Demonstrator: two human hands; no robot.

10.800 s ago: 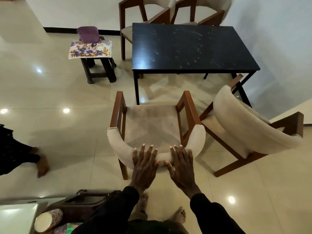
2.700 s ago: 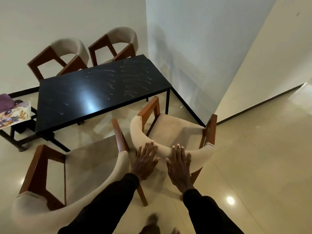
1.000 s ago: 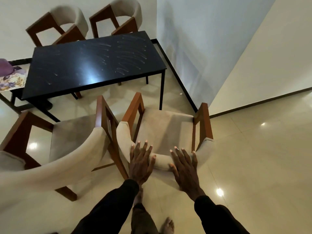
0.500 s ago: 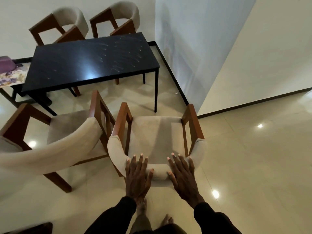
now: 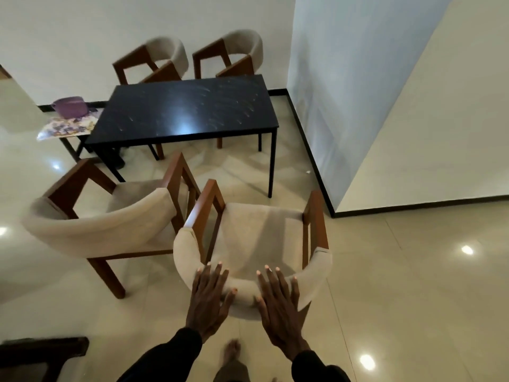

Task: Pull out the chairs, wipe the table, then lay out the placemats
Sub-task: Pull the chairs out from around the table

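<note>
- The left hand (image 5: 210,296) and right hand (image 5: 278,304) lie flat, side by side, on top of the curved backrest of the near chair (image 5: 259,232). The fingers are straight and spread, with their tips at the backrest's inner edge, not curled round it.
- The near chair stands back from the black surface (image 5: 187,108), and a band of tiled floor (image 5: 399,271) shows between its seat front and the surface's near edge.
- Its left wooden arm is just beside the right arm of the second chair (image 5: 110,224), with a narrow gap between them. The second chair also stands off the surface, angled left.
- The wall corner (image 5: 316,106) with its dark skirting is near the near chair's right front, and a wide stretch of floor lies to the right of that.
- Two far chairs (image 5: 162,59) (image 5: 234,53) sit against the surface's far edge, with their backs close to the far wall.
- Pale smear marks streak the surface.
- The floral placemats (image 5: 68,128) lie on a stool at the surface's left end and overhang it. A purple bundle (image 5: 70,106) sits on top of them.
</note>
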